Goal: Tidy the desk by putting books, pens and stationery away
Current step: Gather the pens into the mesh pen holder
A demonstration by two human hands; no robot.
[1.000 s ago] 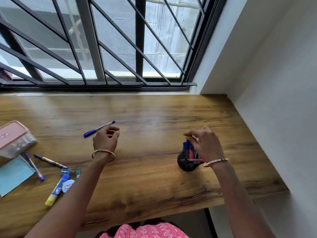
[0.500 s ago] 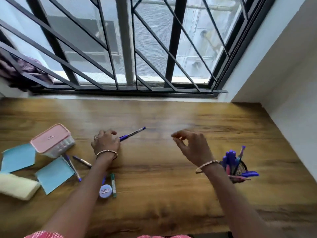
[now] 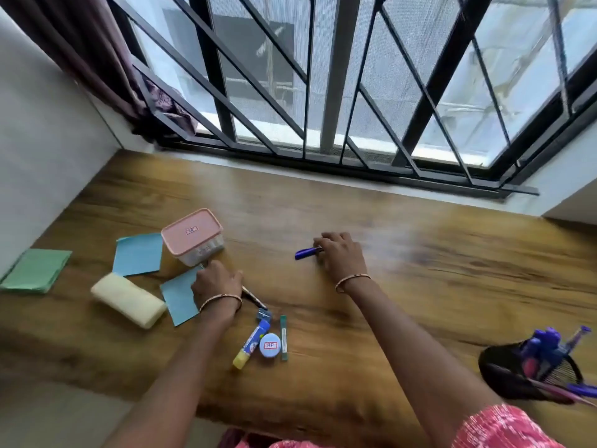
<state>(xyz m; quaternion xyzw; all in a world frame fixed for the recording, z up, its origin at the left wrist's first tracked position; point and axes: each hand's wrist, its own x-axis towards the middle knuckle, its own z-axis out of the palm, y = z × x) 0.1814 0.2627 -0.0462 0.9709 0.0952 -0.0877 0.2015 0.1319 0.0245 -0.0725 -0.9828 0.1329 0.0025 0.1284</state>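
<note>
Black mesh pen holder [image 3: 529, 376], crowded with blue and pink pens, stands at the near right edge of the brown wood-grain counter [image 3: 420, 286]. Nearer the middle lie a yellow-capped glue stick [image 3: 251, 344], a round blue tin with a red-and-white label [image 3: 270, 345] and a thin green tube [image 3: 283, 337], side by side, with a small blue sharpener [image 3: 264, 315] just beyond them. Left of these sit a cream soft pouch [image 3: 127, 300] and a green paper stack [image 3: 35, 270]. The left hand [image 3: 215, 282] rests on a light blue paper sheet [image 3: 179, 297], fingers curled over a dark pen [image 3: 255, 298] whose end sticks out beside the wrist; whether it truly grips the pen is unclear. A second blue sheet [image 3: 139, 254] lies beside a clear plastic box with a pink lid [image 3: 193, 236]. Farther out, the right hand [image 3: 340, 255] pinches a blue pen [image 3: 307, 253] lying on the counter, fingers curled round its end. Beyond stands a barred window [image 3: 323, 92] and a dark maroon curtain [image 3: 97, 53].
</note>
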